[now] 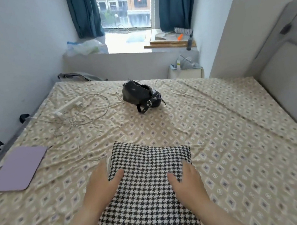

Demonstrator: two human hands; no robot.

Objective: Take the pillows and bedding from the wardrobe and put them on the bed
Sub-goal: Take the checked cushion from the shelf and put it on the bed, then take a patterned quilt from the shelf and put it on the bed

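A black-and-white houndstooth pillow [148, 182] lies lengthwise over the near middle of the bed [230, 140], which has a beige sheet with a diamond pattern. My left hand [104, 184] holds the pillow's left edge, thumb on top and fingers down the side. My right hand [187, 180] grips the right edge the same way. I cannot tell whether the pillow rests fully on the sheet or is held just above it. The wardrobe is out of view.
A black handbag [140, 94] sits mid-bed beyond the pillow. A white power strip with tangled cables [73, 111] lies at the left, and a lilac tablet case [19, 167] at the near left. A padded headboard [288, 81] stands on the right, with a cluttered window ledge [128, 44] behind.
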